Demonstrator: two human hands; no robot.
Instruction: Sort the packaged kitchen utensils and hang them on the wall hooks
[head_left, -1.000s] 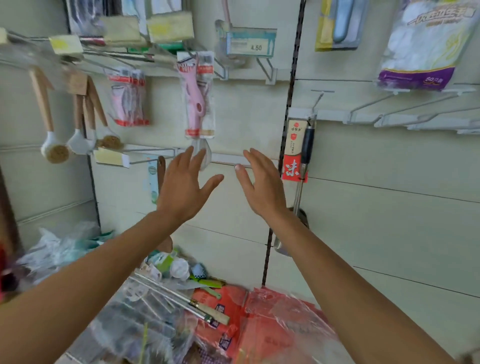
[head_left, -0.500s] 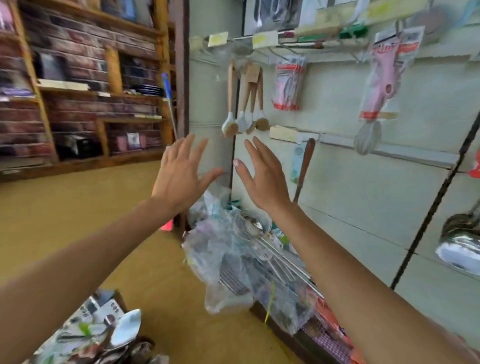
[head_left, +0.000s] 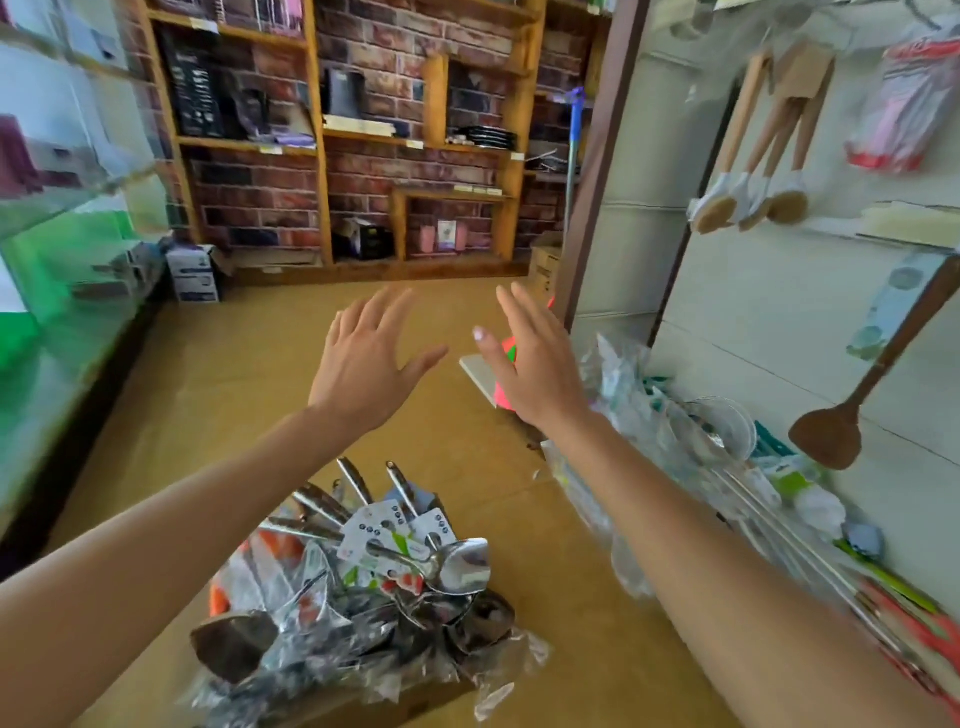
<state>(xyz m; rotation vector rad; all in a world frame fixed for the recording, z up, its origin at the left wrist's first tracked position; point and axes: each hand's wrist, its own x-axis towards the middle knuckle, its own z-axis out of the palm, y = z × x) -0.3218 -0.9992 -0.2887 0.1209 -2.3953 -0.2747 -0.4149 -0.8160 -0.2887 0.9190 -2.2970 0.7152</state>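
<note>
My left hand (head_left: 363, 364) and my right hand (head_left: 530, 364) are raised in front of me with fingers spread, holding nothing. Below them on the floor lies a heap of packaged steel ladles and spatulas (head_left: 363, 582) in clear plastic. Along the wall base at the right lies a second pile of packaged utensils (head_left: 727, 467). On the wall panel hang wooden-handled brushes (head_left: 748, 197), a pink packaged item (head_left: 904, 104) and a dark wooden spatula (head_left: 831, 431).
A brick wall with wooden shelves (head_left: 363, 140) of goods stands ahead across the tan floor (head_left: 234, 389). A glass counter (head_left: 62, 234) runs along the left. Cardboard boxes (head_left: 195, 273) sit at its far end. A blue-handled mop (head_left: 571, 156) leans by the brown door frame.
The view has swung left from the hook wall toward the room and floor. Both hands stayed raised and spread. The heap of steel utensils has come into view below.
</note>
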